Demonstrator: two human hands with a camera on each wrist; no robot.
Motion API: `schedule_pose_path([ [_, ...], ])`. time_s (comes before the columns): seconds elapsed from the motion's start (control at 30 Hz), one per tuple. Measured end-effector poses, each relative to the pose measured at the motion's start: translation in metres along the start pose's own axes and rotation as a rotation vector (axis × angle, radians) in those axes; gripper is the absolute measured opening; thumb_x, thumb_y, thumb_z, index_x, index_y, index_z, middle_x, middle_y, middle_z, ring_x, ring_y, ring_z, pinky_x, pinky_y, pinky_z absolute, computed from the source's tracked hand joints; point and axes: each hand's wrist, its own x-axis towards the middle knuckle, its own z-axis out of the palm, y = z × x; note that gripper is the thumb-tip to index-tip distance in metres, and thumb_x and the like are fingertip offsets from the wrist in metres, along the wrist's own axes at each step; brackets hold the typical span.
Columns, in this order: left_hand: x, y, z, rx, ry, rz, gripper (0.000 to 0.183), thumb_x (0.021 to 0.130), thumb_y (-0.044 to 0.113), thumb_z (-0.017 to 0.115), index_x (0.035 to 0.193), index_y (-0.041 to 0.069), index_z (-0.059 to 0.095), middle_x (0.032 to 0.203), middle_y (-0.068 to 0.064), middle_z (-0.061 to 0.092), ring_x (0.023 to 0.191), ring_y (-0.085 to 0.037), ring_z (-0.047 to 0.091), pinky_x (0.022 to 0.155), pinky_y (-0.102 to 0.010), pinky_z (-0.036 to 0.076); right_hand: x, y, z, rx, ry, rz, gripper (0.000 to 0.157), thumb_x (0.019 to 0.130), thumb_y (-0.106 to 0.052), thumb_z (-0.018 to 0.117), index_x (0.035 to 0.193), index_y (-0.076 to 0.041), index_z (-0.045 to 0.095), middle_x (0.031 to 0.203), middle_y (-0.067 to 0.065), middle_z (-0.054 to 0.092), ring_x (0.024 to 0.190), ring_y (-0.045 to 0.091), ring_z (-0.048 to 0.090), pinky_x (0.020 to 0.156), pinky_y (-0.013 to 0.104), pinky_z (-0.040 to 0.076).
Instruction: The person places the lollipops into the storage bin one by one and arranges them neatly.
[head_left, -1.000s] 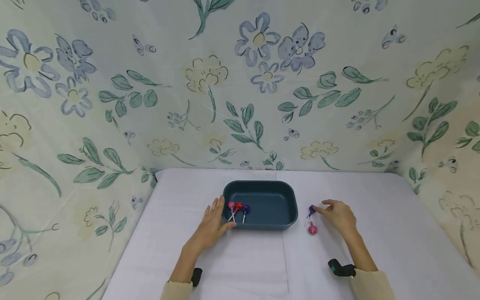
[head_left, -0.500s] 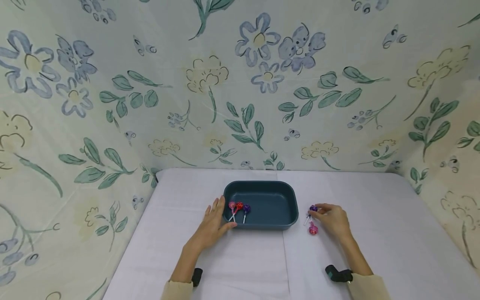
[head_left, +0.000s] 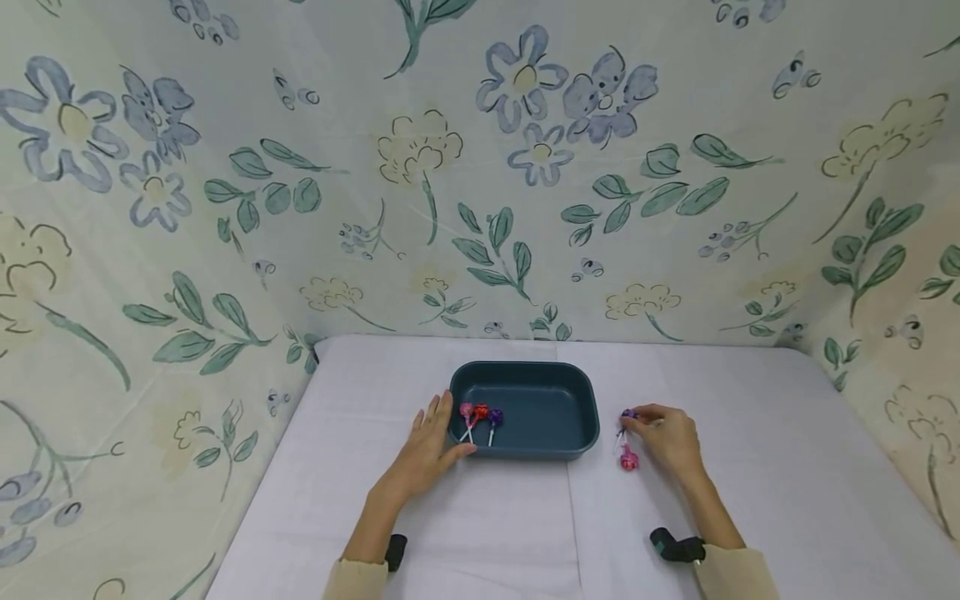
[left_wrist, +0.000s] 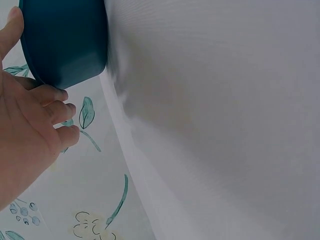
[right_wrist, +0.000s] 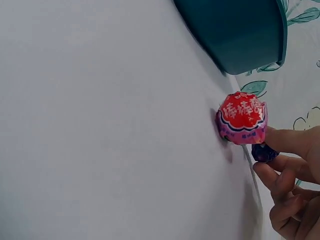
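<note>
My left hand [head_left: 423,450] rests against the left end of a dark blue rectangular container [head_left: 547,417], fingers extended along its outside and thumb at the front rim. Inside, at the left, lie a pink lollipop [head_left: 467,409], a red lollipop [head_left: 481,412] and a purple lollipop [head_left: 495,417]. To the right of the container, my right hand [head_left: 670,437] pinches the head of another purple lollipop [right_wrist: 264,152] between thumb and fingers. Just in front of it a pink-and-red lollipop [right_wrist: 242,117] lies on the table, its white stick pointing away from me.
White cloth covers the table [head_left: 495,533], with a crease running front to back. A floral curtain [head_left: 480,167] hangs behind and along both sides. Dark camera mounts [head_left: 677,546] sit at the wrists, below pale sleeves.
My right hand has moved slightly left and taken the purple lollipop's head between thumb and fingers. The left hand and the container hold their place; the head view has shifted slightly.
</note>
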Motion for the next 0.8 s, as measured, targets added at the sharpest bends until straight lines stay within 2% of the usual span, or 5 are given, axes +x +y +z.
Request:
schedule_pose_path([
  [0.13, 0.001, 0.000, 0.000, 0.003, 0.002, 0.007, 0.095, 0.101, 0.047, 0.063, 0.164, -0.004, 0.012, 0.172, -0.023, 0.015, 0.161, -0.042, 0.012, 0.130, -0.062, 0.010, 0.004, -0.001, -0.002, 0.042, 0.053, -0.012, 0.030, 0.092, -0.021, 0.080, 0.111, 0.002, 0.078, 0.100, 0.022, 0.076, 0.079, 0.023, 0.055, 0.055, 0.023, 0.038],
  [0.33, 0.001, 0.001, -0.002, 0.001, -0.001, 0.007, 0.095, 0.101, 0.045, 0.063, 0.164, -0.003, 0.011, 0.173, -0.021, 0.013, 0.162, -0.041, 0.011, 0.130, -0.061, 0.009, 0.012, -0.012, -0.004, 0.179, 0.207, 0.035, 0.035, 0.094, -0.032, 0.079, 0.116, -0.006, 0.079, 0.109, 0.017, 0.076, 0.086, 0.018, 0.057, 0.061, 0.012, 0.045],
  [0.47, 0.002, 0.001, -0.002, -0.009, 0.002, 0.009, 0.094, 0.101, 0.041, 0.065, 0.163, -0.005, 0.012, 0.172, -0.022, 0.013, 0.161, -0.042, 0.012, 0.130, -0.062, 0.009, 0.013, -0.031, -0.005, 0.305, 0.243, 0.033, 0.040, 0.089, -0.039, 0.082, 0.116, -0.010, 0.079, 0.104, 0.006, 0.076, 0.071, 0.012, 0.055, 0.052, 0.016, 0.045],
  [0.6, 0.002, -0.001, 0.000, -0.004, 0.001, 0.007, 0.093, 0.101, 0.040, 0.065, 0.163, -0.006, 0.012, 0.172, -0.024, 0.015, 0.161, -0.043, 0.013, 0.129, -0.063, 0.010, 0.010, -0.053, 0.000, 0.384, 0.212, -0.051, 0.033, 0.086, -0.035, 0.086, 0.111, -0.014, 0.081, 0.093, -0.005, 0.076, 0.056, 0.008, 0.048, 0.045, 0.020, 0.037],
  [0.8, 0.001, 0.001, -0.001, -0.012, 0.002, 0.002, 0.093, 0.101, 0.041, 0.065, 0.163, -0.005, 0.013, 0.172, -0.024, 0.015, 0.161, -0.043, 0.012, 0.130, -0.063, 0.010, -0.001, -0.083, 0.019, 0.343, 0.153, -0.263, 0.027, 0.085, -0.023, 0.088, 0.107, -0.010, 0.081, 0.092, 0.005, 0.074, 0.053, 0.006, 0.045, 0.044, 0.019, 0.031],
])
